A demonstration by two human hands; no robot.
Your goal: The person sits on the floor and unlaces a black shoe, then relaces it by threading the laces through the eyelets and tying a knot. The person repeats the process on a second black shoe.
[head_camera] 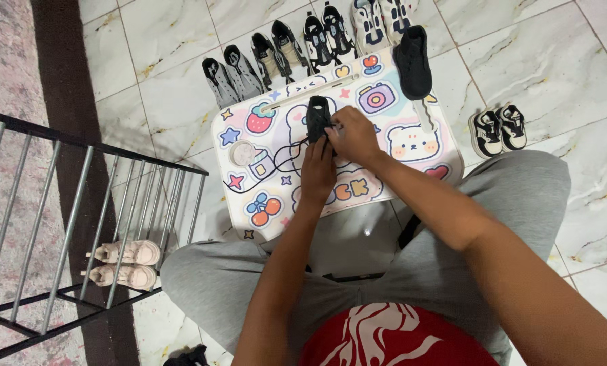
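Note:
A small black shoe (317, 112) stands on a white lap table (412, 146) covered in colourful cartoon pictures. My left hand (317, 173) and my right hand (352, 137) both grip this shoe at its near end, fingers closed around it and its black lace (276, 165), which trails left across the table. A second black shoe (412, 62) lies on the table's far right corner, apart from my hands.
Several pairs of small sneakers (296, 47) line the marble floor beyond the table. A black-and-white pair (498, 130) sits to the right. A metal shoe rack (79, 203) at left holds a pink pair (124, 264). My grey-trousered legs (520, 196) flank the table.

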